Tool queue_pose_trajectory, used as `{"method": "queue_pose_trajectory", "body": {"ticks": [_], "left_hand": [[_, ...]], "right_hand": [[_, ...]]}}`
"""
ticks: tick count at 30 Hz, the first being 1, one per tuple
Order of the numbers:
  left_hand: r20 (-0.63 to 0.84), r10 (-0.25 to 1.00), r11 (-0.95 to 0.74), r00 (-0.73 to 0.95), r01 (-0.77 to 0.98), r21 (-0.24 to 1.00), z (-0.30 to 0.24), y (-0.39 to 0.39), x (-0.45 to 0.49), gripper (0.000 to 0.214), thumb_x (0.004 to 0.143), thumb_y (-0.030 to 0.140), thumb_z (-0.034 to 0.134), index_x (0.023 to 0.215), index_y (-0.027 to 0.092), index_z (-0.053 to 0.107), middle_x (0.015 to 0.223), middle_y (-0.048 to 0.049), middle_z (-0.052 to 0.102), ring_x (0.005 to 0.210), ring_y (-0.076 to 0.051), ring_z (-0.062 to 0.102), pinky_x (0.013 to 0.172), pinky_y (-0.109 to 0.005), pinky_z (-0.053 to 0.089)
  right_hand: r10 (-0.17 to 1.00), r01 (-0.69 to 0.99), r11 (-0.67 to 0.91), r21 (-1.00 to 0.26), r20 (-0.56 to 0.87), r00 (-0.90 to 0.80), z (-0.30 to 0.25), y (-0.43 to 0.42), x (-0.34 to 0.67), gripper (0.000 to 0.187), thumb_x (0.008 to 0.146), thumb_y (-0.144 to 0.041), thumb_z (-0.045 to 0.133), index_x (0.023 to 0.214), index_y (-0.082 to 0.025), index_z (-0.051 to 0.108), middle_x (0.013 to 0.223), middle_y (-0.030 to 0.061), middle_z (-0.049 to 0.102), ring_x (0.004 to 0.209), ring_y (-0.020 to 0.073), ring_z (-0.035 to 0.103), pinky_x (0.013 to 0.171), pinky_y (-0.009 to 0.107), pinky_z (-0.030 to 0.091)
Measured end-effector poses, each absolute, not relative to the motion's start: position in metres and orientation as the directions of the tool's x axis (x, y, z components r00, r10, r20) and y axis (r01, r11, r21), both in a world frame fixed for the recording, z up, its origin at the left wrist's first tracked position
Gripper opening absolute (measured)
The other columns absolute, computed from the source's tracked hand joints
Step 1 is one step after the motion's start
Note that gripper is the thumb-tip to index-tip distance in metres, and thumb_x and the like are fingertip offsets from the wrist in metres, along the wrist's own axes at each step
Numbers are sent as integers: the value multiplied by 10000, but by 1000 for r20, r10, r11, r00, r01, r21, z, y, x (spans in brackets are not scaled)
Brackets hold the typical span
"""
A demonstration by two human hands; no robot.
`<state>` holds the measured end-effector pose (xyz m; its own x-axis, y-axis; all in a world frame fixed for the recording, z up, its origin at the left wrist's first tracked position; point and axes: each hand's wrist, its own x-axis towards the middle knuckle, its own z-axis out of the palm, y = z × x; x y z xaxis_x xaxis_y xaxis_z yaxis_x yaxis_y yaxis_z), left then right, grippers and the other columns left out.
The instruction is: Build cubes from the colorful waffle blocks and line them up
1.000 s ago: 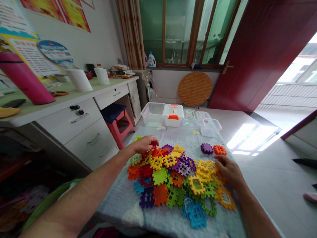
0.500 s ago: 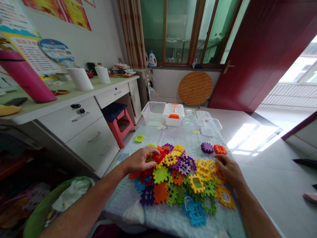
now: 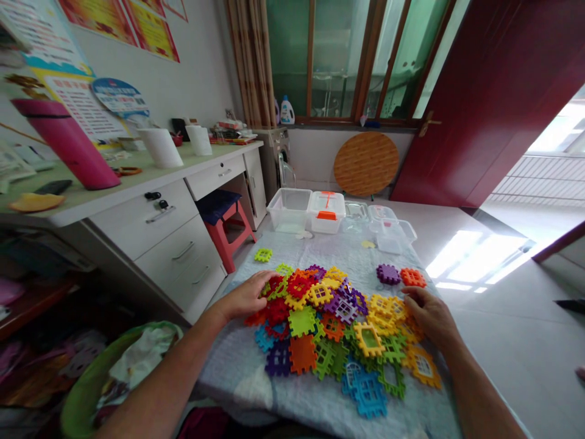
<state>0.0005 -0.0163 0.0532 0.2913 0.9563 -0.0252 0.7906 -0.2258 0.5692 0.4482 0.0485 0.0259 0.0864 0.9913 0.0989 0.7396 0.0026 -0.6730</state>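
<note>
A heap of colourful square interlocking plastic blocks with notched edges lies on the cloth-covered table. My left hand (image 3: 249, 296) rests at the heap's left edge, fingers and thumb apart, close by the red blocks (image 3: 276, 310). On the other side, my right hand (image 3: 427, 314) is open beside the yellow blocks (image 3: 387, 312), fingers loosely bent. Just beyond it are a purple block (image 3: 388, 274) and an orange block (image 3: 413, 277), apart from the heap. A lime-green block (image 3: 263, 255) sits alone at the far left. Blue blocks (image 3: 368, 390) lie nearest me.
Along the table's far end stand an open clear bin (image 3: 290, 210), a lidded box with orange clasps (image 3: 327, 213) and smaller clear containers (image 3: 390, 235). Left of the table are a white desk (image 3: 137, 225), a pink stool (image 3: 228, 235) and a green basket (image 3: 75, 390).
My left hand has drawn back leftward from the top of the heap to its left edge. My right hand stays beside the yellow blocks. The view has turned slightly left.
</note>
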Motion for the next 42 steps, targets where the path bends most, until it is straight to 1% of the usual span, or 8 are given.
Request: {"method": "queue_pose_trajectory", "body": {"ticks": [4,12,16,21,27,32,36,42], "left_hand": [[0,960,-226,281,773,592,51,-10,3,620,655,96,484,1273,126,528,1348,-124,557,1259,-250,507,1113,-398,357],[115,986,-167,121,704,690,57,-14,6,561,711,266,652,1254,168,550,1299,-107,594,1236,-272,524,1103,-399,355],[126,981,-188,144,589,786,63,-19,13,465,819,334,579,1253,172,549,1262,-90,616,1163,-244,570,1015,-343,430],[177,980,-200,95,542,816,66,-13,21,377,938,391,392,1156,163,598,1003,-53,673,953,-214,610,882,-311,461],[132,991,-129,36,562,817,61,-6,29,349,914,384,455,1192,186,531,743,24,575,679,-157,530,686,-267,441],[116,987,-154,107,489,858,70,-3,42,275,888,389,495,1041,187,601,870,-4,620,792,-156,560,750,-260,444],[83,987,-139,136,474,870,89,5,59,355,880,420,495,1118,186,616,879,-13,650,766,-151,576,713,-254,460],[31,960,-205,278,626,752,97,42,73,390,866,395,471,1142,185,648,1064,-33,700,940,-196,617,875,-295,471]], "right_hand": [[991,737,13,-676,105,79,25,49,449,496,678,-510,487,944,-154,708,669,27,656,607,188,589,608,302,447],[992,745,16,-667,104,72,24,50,450,495,684,-507,481,951,-157,707,702,34,670,623,189,594,620,303,449],[992,741,17,-671,104,72,22,51,451,491,682,-503,485,950,-157,707,702,35,671,628,192,596,623,306,450],[992,739,27,-673,112,66,20,52,452,482,685,-498,490,947,-157,709,708,40,676,640,198,605,638,313,455],[992,751,28,-660,113,62,21,51,451,491,689,-500,481,952,-154,708,693,38,670,636,197,601,634,312,452],[991,760,30,-650,120,63,20,51,452,479,699,-489,478,960,-162,712,667,27,662,613,189,590,619,308,445],[990,757,34,-653,124,62,18,51,453,470,713,-480,480,969,-162,713,688,28,675,611,184,590,612,305,444],[991,746,41,-664,120,52,18,51,454,460,719,-465,488,981,-157,707,722,37,690,629,187,599,617,303,452]]}}
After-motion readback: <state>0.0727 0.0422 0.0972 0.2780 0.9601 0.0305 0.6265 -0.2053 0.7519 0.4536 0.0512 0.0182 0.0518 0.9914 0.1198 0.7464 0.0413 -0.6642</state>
